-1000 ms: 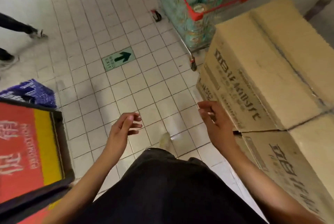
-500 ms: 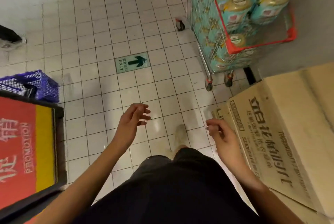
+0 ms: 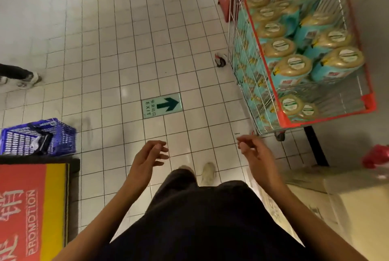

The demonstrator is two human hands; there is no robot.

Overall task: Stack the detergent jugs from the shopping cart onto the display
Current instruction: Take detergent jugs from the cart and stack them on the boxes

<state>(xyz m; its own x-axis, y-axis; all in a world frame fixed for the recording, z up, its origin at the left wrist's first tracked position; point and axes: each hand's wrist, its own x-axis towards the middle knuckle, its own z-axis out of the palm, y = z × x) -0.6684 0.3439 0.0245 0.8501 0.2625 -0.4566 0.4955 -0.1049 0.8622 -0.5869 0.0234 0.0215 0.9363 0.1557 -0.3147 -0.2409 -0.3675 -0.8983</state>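
Observation:
A wire shopping cart (image 3: 248, 83) with a red rim stands at the upper right, packed with several teal detergent jugs (image 3: 292, 69) with gold caps. My left hand (image 3: 147, 158) and my right hand (image 3: 255, 155) hang in front of me over the tiled floor, fingers loosely curled, holding nothing. The right hand is just below and left of the cart's near corner. A red and yellow display base (image 3: 31, 208) marked PROMOTION lies at the lower left.
A blue plastic crate (image 3: 37, 137) sits behind the display base. Cardboard boxes (image 3: 347, 208) stand at the lower right, a red bag (image 3: 376, 156) above them. Another person's feet (image 3: 21, 76) are at the far left. A green exit arrow (image 3: 162, 105) marks the floor.
I have moved toward the cart, which now sits closer and lower in view. The cardboard boxes have slid to the lower right. Both hands stay empty and have risen slightly.

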